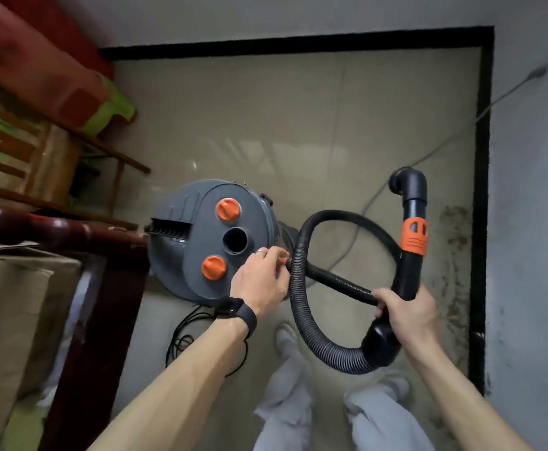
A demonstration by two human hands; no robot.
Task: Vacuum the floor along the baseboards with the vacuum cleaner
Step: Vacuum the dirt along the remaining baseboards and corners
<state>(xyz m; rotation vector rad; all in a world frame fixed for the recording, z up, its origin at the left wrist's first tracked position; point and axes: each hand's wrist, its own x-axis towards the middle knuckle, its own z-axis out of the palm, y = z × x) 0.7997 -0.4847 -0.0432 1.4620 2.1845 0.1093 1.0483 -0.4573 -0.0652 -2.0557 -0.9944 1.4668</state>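
Vacuum cleaner (pixel 181 255) (orange knobs (pixel 228 209)): left hand (pixel 259 281) pinches hose (pixel 298 310), right hand (pixel 409 309) grips handle (pixel 411 275)

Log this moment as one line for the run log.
left hand: grips hose end beside canister | right hand: grips hose handle | canister port: empty
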